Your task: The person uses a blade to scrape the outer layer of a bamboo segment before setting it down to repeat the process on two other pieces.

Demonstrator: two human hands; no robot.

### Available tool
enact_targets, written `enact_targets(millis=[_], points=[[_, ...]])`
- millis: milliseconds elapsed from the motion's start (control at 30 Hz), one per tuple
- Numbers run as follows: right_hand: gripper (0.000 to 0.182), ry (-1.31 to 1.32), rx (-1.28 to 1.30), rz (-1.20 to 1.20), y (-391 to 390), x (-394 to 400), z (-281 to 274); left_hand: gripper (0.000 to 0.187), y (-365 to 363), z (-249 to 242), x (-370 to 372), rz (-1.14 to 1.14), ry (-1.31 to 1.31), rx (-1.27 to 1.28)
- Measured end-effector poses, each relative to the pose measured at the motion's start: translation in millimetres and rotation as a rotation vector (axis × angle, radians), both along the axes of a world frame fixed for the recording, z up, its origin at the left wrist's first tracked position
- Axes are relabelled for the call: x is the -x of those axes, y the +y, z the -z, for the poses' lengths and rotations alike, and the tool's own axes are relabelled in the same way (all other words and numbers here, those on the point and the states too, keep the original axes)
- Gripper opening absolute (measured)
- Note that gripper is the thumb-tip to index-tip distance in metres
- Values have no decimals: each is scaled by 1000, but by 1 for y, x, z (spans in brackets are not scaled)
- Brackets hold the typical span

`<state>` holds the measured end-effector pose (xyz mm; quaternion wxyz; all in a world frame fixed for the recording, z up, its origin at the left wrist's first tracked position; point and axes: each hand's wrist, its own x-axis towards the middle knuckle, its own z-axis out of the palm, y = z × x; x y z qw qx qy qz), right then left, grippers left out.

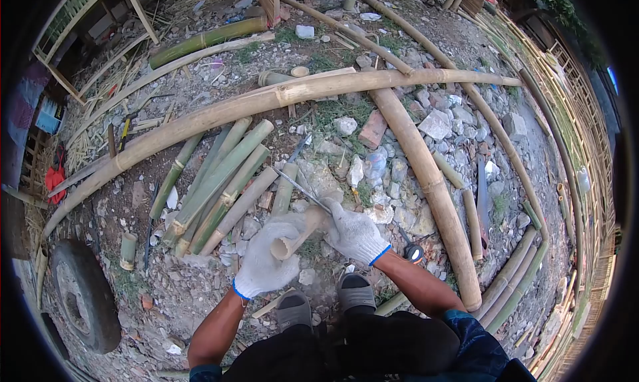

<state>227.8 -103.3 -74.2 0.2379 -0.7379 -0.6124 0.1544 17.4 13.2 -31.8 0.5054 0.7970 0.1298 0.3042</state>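
Note:
A short, pale bamboo piece (286, 247) with an open hollow end is gripped by my left hand (266, 259), in a white glove with a blue cuff. My right hand (356, 234), gloved the same way, is closed on a long, thin metal blade (303, 190) that slants up and to the left. The bamboo's far end lies close to my right hand's fingers. Both hands are above the rubble, in front of my sandals (293, 310). What lies under the fingers is hidden.
Cut green bamboo lengths (223, 182) lie at the left. A long bamboo pole (233, 112) crosses in front, and a thick one (426, 175) lies to the right. Also there are a tire (83, 295), a saw (482, 195), a tape measure (414, 253) and a red brick (373, 129).

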Motion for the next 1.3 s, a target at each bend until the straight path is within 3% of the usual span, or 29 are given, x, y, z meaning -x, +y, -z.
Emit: enact_targets(millis=[67, 167, 267, 367, 500, 633, 733, 867, 1000, 1067, 1200, 1300], points=[[55, -31, 76, -16, 2, 1, -4, 45, 3, 5, 2, 6, 0, 14], [55, 13, -105, -38, 2, 9, -15, 45, 1, -4, 1, 1, 12, 27], [54, -139, 119, -3, 1, -7, 22, 45, 0, -5, 2, 11, 22, 40], [55, -100, 273, 57, 0, -21, 18, 41, 4, 6, 5, 49, -10, 69], [61, 36, -77, 45, -6, -2, -9, 43, 4, -6, 6, 61, 55, 55], [56, -140, 41, 28, -1, -9, 20, 47, 3, -9, 7, 98, 31, 64], [55, -29, 159, 77, -4, -12, 9, 48, 4, -8, 10, 77, 48, 75], [57, -16, -56, -51, -5, 0, -9, 50, 3, -14, 10, 57, 105, 62], [55, -92, 292, 33, 3, -16, 3, 52, 7, -18, 13, 60, 140, 62], [61, -23, 145, 42, -3, -10, 3, 54, 5, -17, 18, 58, 150, 67], [63, 12, -6, 26, -3, 1, 14, 54, -6, -2, 17, -134, 185, 130], [60, 66, 213, 27, -1, 2, -4, 49, -8, 10, 12, -251, 161, 172]])
